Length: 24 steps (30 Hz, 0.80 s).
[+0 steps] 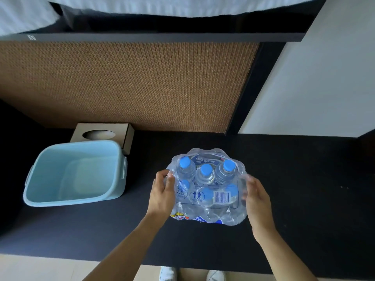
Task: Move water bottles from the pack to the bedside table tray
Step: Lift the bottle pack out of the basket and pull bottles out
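head view: a shrink-wrapped pack of water bottles [208,187] sits on the dark tabletop [294,179], right of centre. its film is torn open at the far end, where three blue-capped bottles [206,173] stand bare; more caps show through the wrap nearer the person. the left hand [162,189] has its fingers curled onto the loose film at the pack's left edge, a partly closed pinch on plastic, not on a bottle. the right hand [256,196] lies against the right side with fingers bent around the wrap, seen partly through the film. a light blue tub [75,201], likely the tray meant here, stands well apart on the left with nothing in it, a tissue box [125,134] just behind it.

no bottle looks moved yet; i judge the wrap is being opened. the risks: the film may give suddenly and topple the freed bottles, which could roll toward the near tabletop edge and drop by the shoes [168,273]. slack plastic may also snag a bottle as it is lifted, dragging its neighbours over. a tug by the film alone may slide the whole pack.
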Tool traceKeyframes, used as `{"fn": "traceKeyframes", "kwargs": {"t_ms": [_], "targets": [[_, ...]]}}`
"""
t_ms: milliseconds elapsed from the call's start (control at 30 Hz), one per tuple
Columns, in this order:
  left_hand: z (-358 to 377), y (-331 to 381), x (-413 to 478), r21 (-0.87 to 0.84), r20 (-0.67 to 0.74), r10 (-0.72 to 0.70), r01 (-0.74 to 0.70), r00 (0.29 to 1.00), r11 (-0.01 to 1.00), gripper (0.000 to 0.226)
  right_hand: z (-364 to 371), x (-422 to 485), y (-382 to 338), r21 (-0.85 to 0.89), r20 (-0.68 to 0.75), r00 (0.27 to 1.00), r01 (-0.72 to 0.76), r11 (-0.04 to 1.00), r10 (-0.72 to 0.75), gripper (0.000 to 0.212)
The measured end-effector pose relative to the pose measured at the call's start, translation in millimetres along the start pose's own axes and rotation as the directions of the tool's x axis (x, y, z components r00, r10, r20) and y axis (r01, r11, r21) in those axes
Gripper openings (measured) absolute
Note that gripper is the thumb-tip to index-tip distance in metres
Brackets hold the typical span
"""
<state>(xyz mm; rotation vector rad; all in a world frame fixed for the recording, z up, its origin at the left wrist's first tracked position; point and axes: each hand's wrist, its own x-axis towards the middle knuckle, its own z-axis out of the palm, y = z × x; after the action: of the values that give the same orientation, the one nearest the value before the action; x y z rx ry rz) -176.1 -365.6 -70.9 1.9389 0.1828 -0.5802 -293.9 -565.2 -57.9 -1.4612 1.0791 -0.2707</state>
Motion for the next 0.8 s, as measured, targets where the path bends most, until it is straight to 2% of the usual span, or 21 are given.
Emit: {"fn": "traceKeyframes", "kwargs": {"t_ms": [67, 133, 167, 233, 300, 367, 433, 500, 567, 667, 800], "targets": [[-4, 8, -2, 0.016, -0.064, 0.06, -0.059, 0.996, 0.998, 0.027, 1, 0, 1, -0.052, -0.082, 0.992, 0.093, 0.994, -0.097, 0.029], [-9, 23, -7, 0.028, -0.188, 0.205, -0.203, 0.961, 0.979, 0.037, 0, -5, -11, -0.154, -0.191, 0.948, 0.228, 0.961, -0.256, 0.034], [-12, 35, -11, 0.037, -0.227, 0.287, -0.286, 0.93, 0.957, 0.036, 2, -10, -21, -0.192, -0.201, 0.912, 0.32, 0.928, -0.356, 0.033], [-16, 58, -13, 0.062, -0.19, 0.417, -0.413, 0.889, 0.909, 0.019, 7, -16, -45, -0.225, -0.092, 0.845, 0.498, 0.838, -0.527, 0.027], [-15, 76, -9, 0.189, -0.057, 0.518, -0.5, 0.854, 0.845, 0.017, 19, -18, -64, -0.275, 0.093, 0.796, 0.598, 0.753, -0.599, 0.023], [-11, 85, 3, 0.433, 0.092, 0.535, -0.518, 0.84, 0.738, 0.023, 35, -15, -73, -0.422, 0.255, 0.767, 0.636, 0.646, -0.589, 0.025], [-9, 82, 13, 0.598, 0.201, 0.405, -0.439, 0.892, 0.67, 0.033, 50, -11, -73, -0.582, 0.371, 0.765, 0.633, 0.51, -0.526, 0.032], [-9, 70, 21, 0.627, 0.241, 0.269, -0.361, 0.933, 0.69, 0.044, 61, -8, -67, -0.697, 0.439, 0.807, 0.583, 0.417, -0.395, 0.043], [-10, 58, 30, 0.577, 0.226, 0.215, -0.308, 0.95, 0.757, 0.05, 68, -3, -59, -0.764, 0.455, 0.829, 0.551, 0.336, -0.325, 0.051], [-9, 47, 41, 0.5, 0.173, 0.203, -0.263, 0.964, 0.825, 0.047, 76, 2, -51, -0.8, 0.414, 0.841, 0.518, 0.301, -0.348, 0.052], [-2, 39, 43, 0.528, 0.087, 0.3, -0.3, 0.95, 0.795, 0.042, 82, 9, -47, -0.784, 0.364, 0.866, 0.483, 0.39, -0.342, 0.041]]}}
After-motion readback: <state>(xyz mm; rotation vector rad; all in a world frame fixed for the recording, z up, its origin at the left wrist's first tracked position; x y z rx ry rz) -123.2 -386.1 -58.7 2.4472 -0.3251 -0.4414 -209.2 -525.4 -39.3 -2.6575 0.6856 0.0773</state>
